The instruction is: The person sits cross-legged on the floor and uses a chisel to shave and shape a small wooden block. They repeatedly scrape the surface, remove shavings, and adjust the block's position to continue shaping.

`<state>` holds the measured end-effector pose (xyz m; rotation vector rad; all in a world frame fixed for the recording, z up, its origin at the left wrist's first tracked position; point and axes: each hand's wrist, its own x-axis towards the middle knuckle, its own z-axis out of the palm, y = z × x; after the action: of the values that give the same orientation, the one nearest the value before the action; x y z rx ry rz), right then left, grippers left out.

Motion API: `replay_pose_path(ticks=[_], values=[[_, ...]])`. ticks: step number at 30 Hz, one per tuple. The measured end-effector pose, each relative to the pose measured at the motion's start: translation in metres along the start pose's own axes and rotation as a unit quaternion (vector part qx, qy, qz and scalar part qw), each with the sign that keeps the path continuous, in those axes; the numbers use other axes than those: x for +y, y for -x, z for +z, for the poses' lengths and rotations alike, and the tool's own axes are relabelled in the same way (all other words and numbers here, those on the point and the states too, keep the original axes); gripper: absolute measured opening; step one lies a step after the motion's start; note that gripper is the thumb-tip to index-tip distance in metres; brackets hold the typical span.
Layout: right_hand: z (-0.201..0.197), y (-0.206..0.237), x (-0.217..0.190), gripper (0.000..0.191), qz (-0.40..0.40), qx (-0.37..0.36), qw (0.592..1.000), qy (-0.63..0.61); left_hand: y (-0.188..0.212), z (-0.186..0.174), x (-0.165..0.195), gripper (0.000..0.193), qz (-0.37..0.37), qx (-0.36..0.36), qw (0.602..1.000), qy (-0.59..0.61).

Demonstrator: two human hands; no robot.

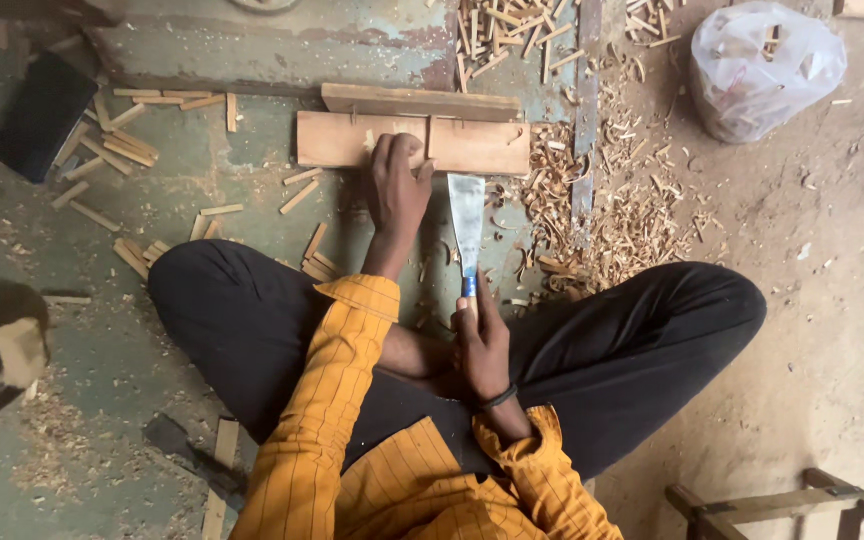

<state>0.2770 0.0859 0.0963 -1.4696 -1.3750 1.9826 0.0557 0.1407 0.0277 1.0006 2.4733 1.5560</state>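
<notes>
A person sits cross-legged on a workshop floor (pixel 202 190), seen from above, with a flat wooden board (pixel 472 146) laid crosswise just ahead of the knees. The left hand (pixel 397 185) reaches forward and presses down on the board's near edge, fingers curled over a small wood piece (pixel 370 140) that stands on it, apparently to keep both from shifting. The right hand (pixel 482 345), drawn back close to the lap, is closed around the blue-banded handle of a broad chisel (pixel 467 220); its wide blade points away from the body and lies just beside the left hand, the tip at the board's edge. Holding the tool low at the handle keeps the blade flat and in line with the work. A second plank (pixel 422 100) rests behind the board, touching it. Curled shavings (pixel 612 200) are heaped to the right, and short offcut sticks (pixel 102 150) lie scattered to the left and at the top. A tied plastic bag (pixel 764 65) sits well apart at upper right.
</notes>
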Motion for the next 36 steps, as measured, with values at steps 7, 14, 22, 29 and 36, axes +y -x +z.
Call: replay_pose_path(ticks=[7, 14, 22, 29, 36], values=[[0.009, -0.011, -0.008, 0.060, -0.168, -0.002, 0.940, 0.296, 0.061, -0.017, -0.001, 0.045, -0.337, -0.163, 0.901, 0.217], [0.027, -0.024, -0.016, 0.060, -0.207, -0.028, 0.938, 0.277, 0.120, -0.012, 0.016, 0.039, -0.445, -0.193, 0.720, 0.496], [0.032, -0.022, -0.018, 0.060, -0.159, -0.039, 0.941, 0.295, 0.126, -0.006, 0.003, 0.038, -0.408, -0.182, 0.740, 0.503], [0.033, -0.030, -0.019, 0.063, -0.231, -0.047, 0.921, 0.309, 0.118, 0.000, 0.004, 0.049, -0.383, -0.167, 0.869, 0.264], [0.050, -0.083, -0.026, 0.066, -0.206, -0.045, 0.940, 0.268, 0.053, 0.019, -0.012, 0.055, -0.346, -0.214, 0.912, 0.045]])
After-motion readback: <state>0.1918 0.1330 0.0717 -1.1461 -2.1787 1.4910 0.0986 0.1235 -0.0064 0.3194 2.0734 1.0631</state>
